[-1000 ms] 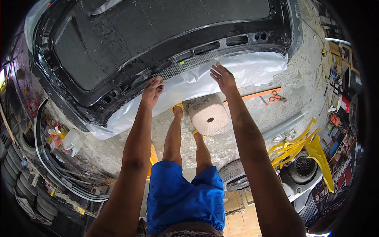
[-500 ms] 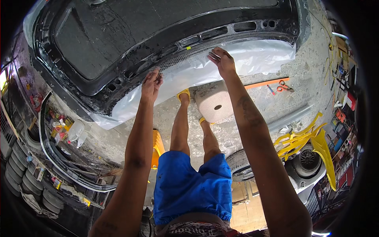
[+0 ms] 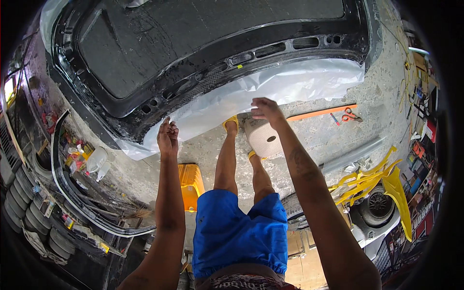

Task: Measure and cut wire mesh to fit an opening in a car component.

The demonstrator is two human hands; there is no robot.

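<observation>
A large black car panel (image 3: 270, 29), ribbed and slotted along its near edge, lies across the top of the view. White plastic sheeting (image 3: 290, 79) runs below that edge. A thin see-through mesh strip (image 3: 193, 93) slants along the panel's left half. At its lower left end is my left hand (image 3: 167, 139), fingers curled together in a pinch against the mesh; the exact grip is hard to see. My right hand (image 3: 267, 112) hovers over a pale stool, its fingers stretched leftward and holding nothing. A small yellow-green tab (image 3: 239, 66) sits on the panel's edge.
The pale stool (image 3: 267, 141) stands by my feet. An orange strip (image 3: 321, 112), a marker-like stick (image 3: 334, 119) and orange-handled scissors (image 3: 350, 115) lie on the floor. Yellow trim parts (image 3: 374, 179) are at right, an orange stool (image 3: 190, 193) at left, beside stacked tires (image 3: 36, 217).
My left hand has moved left and toward me, the mesh strip shifting with it. My right hand has let go of the mesh and drawn back toward me.
</observation>
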